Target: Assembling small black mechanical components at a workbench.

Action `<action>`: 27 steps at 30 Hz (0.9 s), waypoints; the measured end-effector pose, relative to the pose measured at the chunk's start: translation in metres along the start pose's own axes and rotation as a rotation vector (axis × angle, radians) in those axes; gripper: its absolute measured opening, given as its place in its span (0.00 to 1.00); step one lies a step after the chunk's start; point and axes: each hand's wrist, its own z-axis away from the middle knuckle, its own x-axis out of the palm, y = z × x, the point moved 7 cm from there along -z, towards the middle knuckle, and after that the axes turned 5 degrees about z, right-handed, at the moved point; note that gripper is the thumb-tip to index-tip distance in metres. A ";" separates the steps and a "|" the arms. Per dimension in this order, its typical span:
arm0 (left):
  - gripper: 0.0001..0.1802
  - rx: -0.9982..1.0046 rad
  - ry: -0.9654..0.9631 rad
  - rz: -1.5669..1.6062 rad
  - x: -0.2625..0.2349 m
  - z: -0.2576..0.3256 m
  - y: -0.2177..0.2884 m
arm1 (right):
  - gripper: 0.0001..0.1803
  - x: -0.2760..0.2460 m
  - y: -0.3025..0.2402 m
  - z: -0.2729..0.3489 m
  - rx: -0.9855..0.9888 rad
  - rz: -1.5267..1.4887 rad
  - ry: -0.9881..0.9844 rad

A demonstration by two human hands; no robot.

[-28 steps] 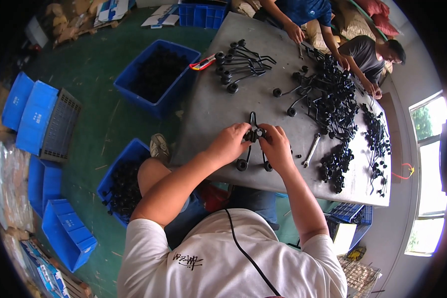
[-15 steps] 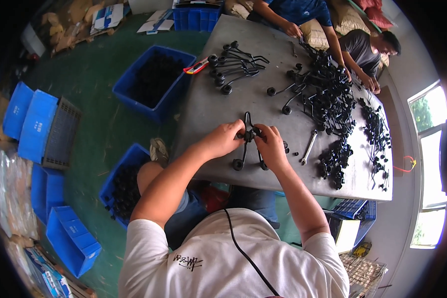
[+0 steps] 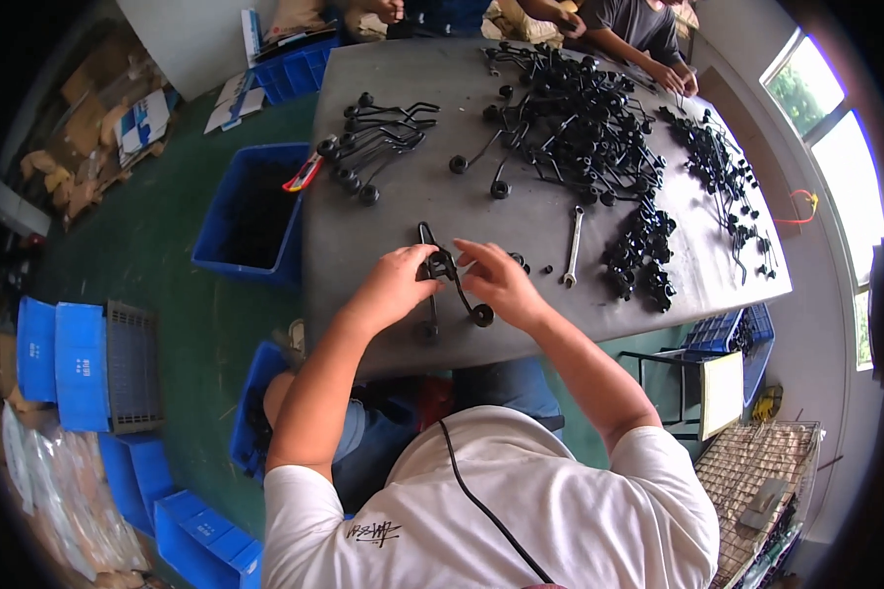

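My left hand (image 3: 395,287) and my right hand (image 3: 499,282) meet over the near part of a grey table (image 3: 363,245). Between them they hold a black bent-rod part (image 3: 444,267) with round black knobs; one knob (image 3: 481,315) hangs just below my right hand. Both hands grip the part's middle, so its joint is hidden by my fingers. A small black piece (image 3: 518,260) lies right behind my right hand.
A silver wrench (image 3: 572,245) lies right of my hands. A sorted group of black rod parts (image 3: 373,142) lies at the far left, a big heap (image 3: 580,118) at the far middle and right. Other people's arms (image 3: 648,54) work at the far edge. Blue bins (image 3: 250,211) stand on the green floor.
My hands stay together on the black part, turning it slightly. My head has tipped, so the table now sits more squarely ahead.
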 end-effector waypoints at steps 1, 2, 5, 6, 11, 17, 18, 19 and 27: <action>0.30 -0.041 -0.021 0.013 -0.001 -0.002 0.001 | 0.26 -0.018 -0.009 0.006 -0.010 0.200 0.093; 0.30 -0.043 -0.021 0.015 -0.002 -0.003 0.004 | 0.22 -0.036 0.000 0.014 0.035 0.413 0.253; 0.27 -0.127 -0.085 0.133 0.004 0.000 0.005 | 0.19 -0.069 0.009 0.030 -0.019 0.912 0.435; 0.26 -0.100 -0.049 0.163 0.001 0.001 0.006 | 0.17 -0.070 0.017 0.024 0.028 0.908 0.360; 0.26 -0.135 -0.052 0.247 0.002 0.005 -0.008 | 0.12 -0.064 0.032 0.006 0.032 0.800 0.230; 0.28 -0.108 -0.071 0.222 0.003 0.004 -0.006 | 0.12 -0.027 0.029 0.002 0.329 -0.165 0.098; 0.28 -0.106 -0.064 0.271 0.003 0.003 -0.007 | 0.12 -0.013 0.027 0.000 0.361 -0.431 0.021; 0.28 -0.103 -0.057 0.319 0.003 0.003 -0.008 | 0.12 -0.006 0.030 -0.002 0.386 -0.436 0.015; 0.28 -0.049 -0.046 0.306 0.002 0.002 -0.006 | 0.11 -0.008 0.027 -0.027 0.339 0.003 -0.053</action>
